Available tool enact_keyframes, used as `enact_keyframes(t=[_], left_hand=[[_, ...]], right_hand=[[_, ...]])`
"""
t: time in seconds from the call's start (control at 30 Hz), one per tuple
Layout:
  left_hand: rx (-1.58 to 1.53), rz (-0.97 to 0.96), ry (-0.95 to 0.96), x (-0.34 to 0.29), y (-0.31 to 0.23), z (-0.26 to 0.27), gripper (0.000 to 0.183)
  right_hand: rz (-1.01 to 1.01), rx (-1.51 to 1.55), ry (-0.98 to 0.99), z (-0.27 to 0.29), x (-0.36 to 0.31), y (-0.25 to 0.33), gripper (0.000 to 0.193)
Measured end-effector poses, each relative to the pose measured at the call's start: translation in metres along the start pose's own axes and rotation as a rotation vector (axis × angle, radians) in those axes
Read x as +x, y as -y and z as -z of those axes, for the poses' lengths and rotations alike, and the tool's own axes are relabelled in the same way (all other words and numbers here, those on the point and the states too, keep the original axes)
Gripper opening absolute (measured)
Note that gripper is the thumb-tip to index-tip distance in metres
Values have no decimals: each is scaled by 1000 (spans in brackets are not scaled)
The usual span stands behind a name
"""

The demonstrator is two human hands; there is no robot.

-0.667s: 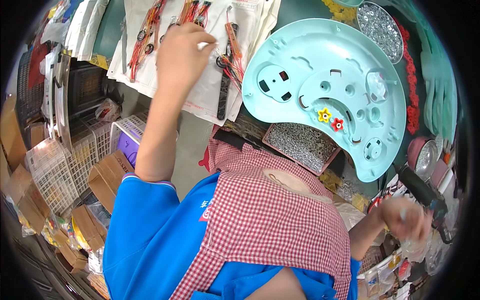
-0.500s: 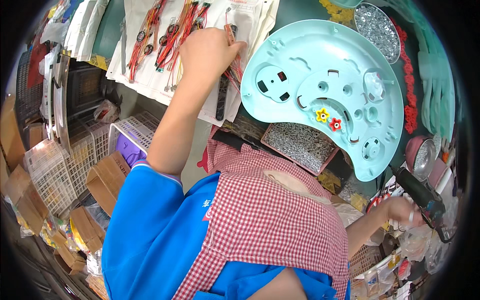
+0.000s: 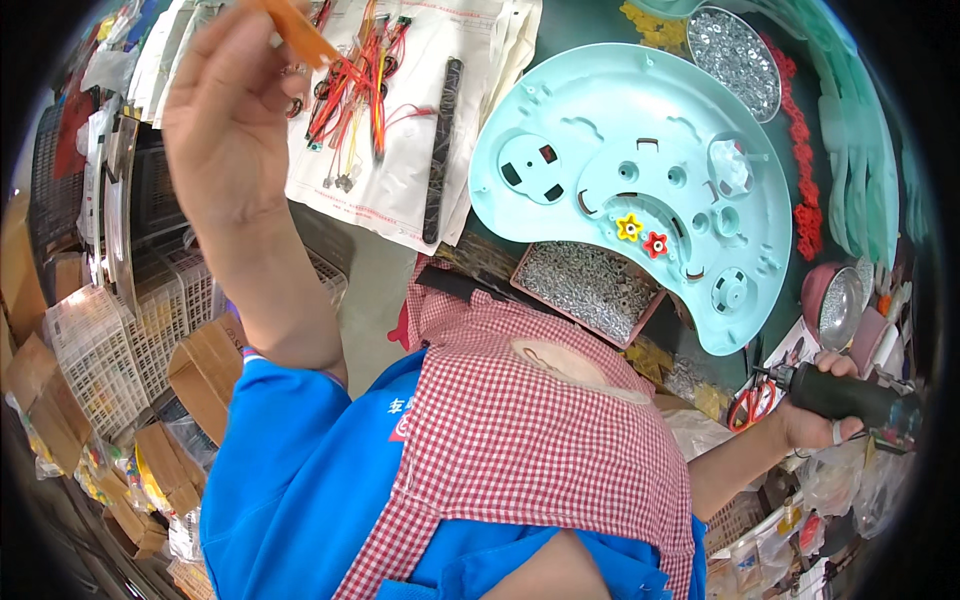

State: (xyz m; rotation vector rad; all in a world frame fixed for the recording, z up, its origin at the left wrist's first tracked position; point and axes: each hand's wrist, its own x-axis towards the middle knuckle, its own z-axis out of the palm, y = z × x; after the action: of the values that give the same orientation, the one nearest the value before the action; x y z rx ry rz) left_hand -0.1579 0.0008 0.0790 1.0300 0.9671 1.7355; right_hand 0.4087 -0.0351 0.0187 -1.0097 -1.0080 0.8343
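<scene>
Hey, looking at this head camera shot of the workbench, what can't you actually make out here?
- Head view: the orange piece in the left hand is cut off by the top edge and blurred; its kind is unclear.
- The tip of the black power tool in the right hand is too small to tell.
- The tray of small metal parts is partly covered by the turquoise plastic panel.
- The near bench edge is hidden by the checked apron.

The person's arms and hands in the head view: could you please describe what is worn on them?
Both hands are bare, without gloves: the left hand and the right hand. The right hand has a pale ring on one finger. A short blue sleeve covers the left upper arm; both forearms are bare.
</scene>
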Motion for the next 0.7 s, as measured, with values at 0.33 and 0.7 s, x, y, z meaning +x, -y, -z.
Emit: enact_keyframes(t=[0.33, 0.7], left_hand=[[295, 213, 26, 3, 97, -38, 31], [107, 131, 23, 14, 87, -70, 20]], right_hand=[[-15, 228, 308, -84, -25, 17, 76], [-184, 455, 478, -147, -44, 3, 103]])
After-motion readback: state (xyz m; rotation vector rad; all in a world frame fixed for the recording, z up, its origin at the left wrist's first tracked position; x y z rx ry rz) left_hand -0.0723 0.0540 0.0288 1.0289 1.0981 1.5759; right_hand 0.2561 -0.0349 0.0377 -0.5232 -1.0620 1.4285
